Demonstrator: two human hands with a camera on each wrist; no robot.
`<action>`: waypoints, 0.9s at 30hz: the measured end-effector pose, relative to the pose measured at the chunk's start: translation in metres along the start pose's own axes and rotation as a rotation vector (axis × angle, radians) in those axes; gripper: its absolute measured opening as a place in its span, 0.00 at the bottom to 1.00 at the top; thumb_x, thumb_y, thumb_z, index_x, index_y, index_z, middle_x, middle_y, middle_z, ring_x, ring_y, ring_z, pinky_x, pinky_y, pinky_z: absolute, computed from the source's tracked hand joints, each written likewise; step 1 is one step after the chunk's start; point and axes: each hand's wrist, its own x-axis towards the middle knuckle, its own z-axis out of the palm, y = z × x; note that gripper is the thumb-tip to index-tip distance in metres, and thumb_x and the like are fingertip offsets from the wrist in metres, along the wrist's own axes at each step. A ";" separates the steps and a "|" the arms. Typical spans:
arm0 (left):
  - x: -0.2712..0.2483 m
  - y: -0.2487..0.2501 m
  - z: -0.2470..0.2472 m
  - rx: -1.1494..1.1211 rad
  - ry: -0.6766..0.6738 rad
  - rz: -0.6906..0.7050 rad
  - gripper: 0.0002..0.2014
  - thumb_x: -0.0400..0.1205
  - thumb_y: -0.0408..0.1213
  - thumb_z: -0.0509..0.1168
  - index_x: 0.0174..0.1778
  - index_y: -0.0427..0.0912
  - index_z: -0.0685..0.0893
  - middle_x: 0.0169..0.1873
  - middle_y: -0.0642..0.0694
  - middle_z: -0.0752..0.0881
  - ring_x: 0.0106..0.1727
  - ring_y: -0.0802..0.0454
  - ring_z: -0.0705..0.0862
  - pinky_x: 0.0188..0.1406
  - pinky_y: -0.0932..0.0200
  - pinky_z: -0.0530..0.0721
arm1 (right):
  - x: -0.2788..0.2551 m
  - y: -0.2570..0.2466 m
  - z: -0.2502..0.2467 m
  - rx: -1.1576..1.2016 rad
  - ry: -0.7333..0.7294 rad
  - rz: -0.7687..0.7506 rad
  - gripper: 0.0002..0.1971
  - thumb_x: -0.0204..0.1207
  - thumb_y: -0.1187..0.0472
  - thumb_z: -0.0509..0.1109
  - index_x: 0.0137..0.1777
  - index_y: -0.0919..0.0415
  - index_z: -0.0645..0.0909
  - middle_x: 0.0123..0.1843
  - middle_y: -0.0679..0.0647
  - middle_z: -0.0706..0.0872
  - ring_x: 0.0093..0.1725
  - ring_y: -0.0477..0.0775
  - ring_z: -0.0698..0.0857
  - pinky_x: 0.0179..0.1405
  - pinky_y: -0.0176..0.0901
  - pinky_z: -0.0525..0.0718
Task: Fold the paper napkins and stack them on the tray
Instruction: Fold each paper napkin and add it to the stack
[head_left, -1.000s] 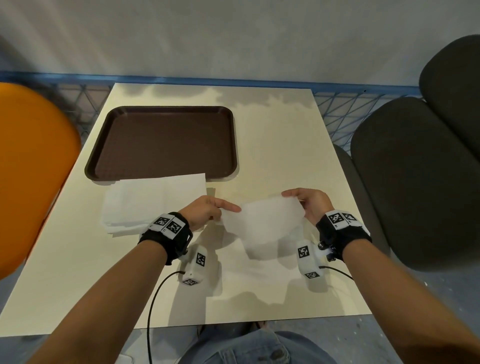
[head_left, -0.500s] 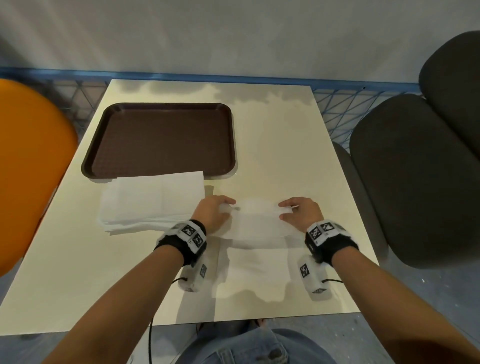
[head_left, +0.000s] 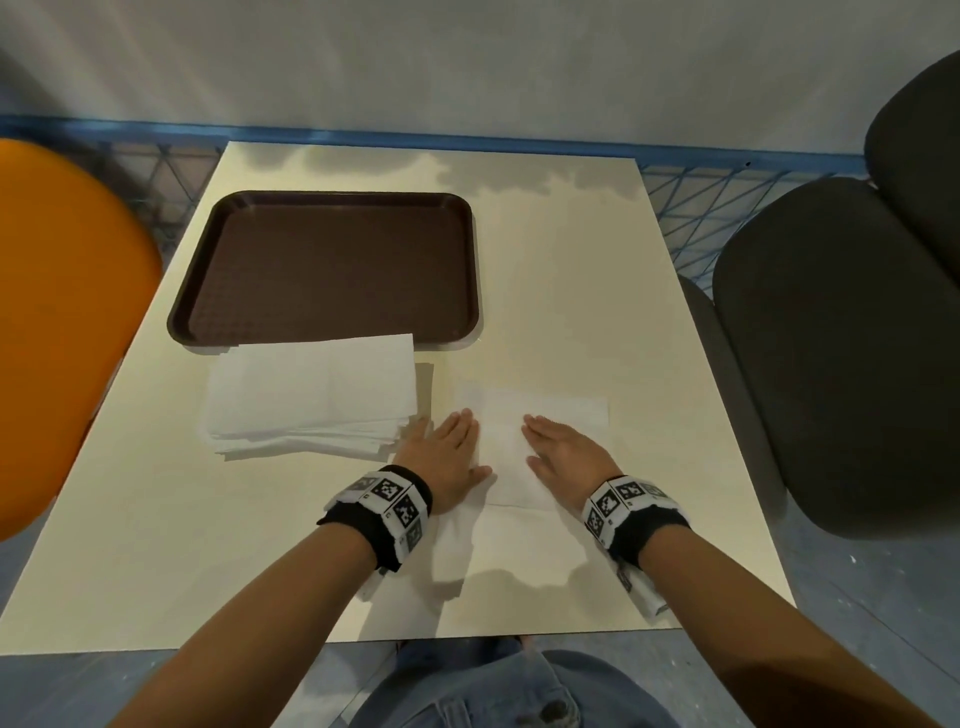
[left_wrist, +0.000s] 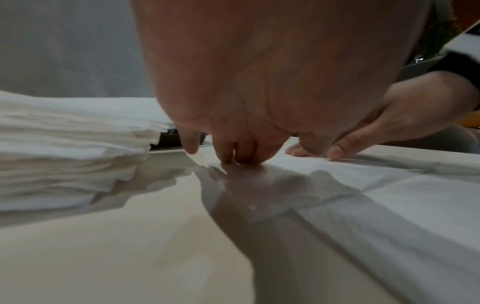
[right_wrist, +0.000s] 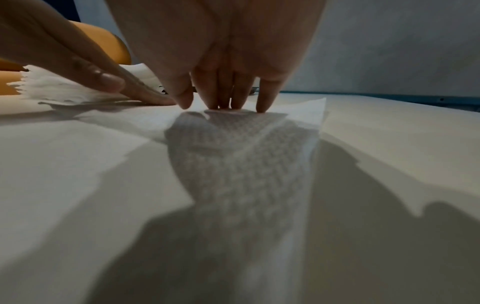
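One white paper napkin (head_left: 540, 410) lies flat on the cream table (head_left: 561, 270), right of centre. My left hand (head_left: 451, 451) presses its left edge with straight fingers. My right hand (head_left: 563, 449) lies flat on its middle. Both palms face down. In the right wrist view the fingertips (right_wrist: 223, 102) press the embossed napkin (right_wrist: 241, 156). In the left wrist view my fingers (left_wrist: 233, 152) touch the napkin's edge (left_wrist: 337, 185). A stack of unfolded white napkins (head_left: 311, 397) sits left of my hands. The brown tray (head_left: 332, 265) behind the stack holds nothing.
An orange chair (head_left: 57, 332) stands at the table's left side. A dark grey chair (head_left: 841, 353) stands at the right. A blue wire fence (head_left: 727, 192) and a pale wall run behind the table.
The napkin was held up in the air by both hands, then lowered. It now lies flat on the table with both hands spread on it.
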 end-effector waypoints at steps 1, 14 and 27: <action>0.000 0.001 -0.001 -0.028 0.031 0.001 0.33 0.88 0.55 0.42 0.83 0.38 0.43 0.84 0.43 0.43 0.84 0.49 0.45 0.82 0.45 0.46 | 0.004 -0.001 -0.002 0.024 0.038 0.028 0.26 0.84 0.53 0.56 0.81 0.58 0.60 0.82 0.51 0.60 0.81 0.50 0.58 0.79 0.41 0.57; 0.006 -0.015 -0.039 -0.906 0.433 -0.016 0.21 0.77 0.46 0.72 0.65 0.47 0.80 0.54 0.56 0.81 0.56 0.57 0.78 0.51 0.68 0.72 | 0.022 -0.012 -0.053 0.602 0.115 0.061 0.14 0.68 0.58 0.78 0.33 0.48 0.74 0.38 0.44 0.78 0.44 0.50 0.77 0.41 0.34 0.71; -0.056 -0.153 -0.051 -1.189 0.681 -0.389 0.09 0.75 0.38 0.74 0.46 0.56 0.82 0.44 0.55 0.82 0.43 0.56 0.80 0.44 0.61 0.81 | 0.063 -0.013 -0.041 0.218 0.083 0.314 0.37 0.71 0.51 0.75 0.77 0.55 0.63 0.76 0.54 0.67 0.76 0.57 0.64 0.74 0.51 0.65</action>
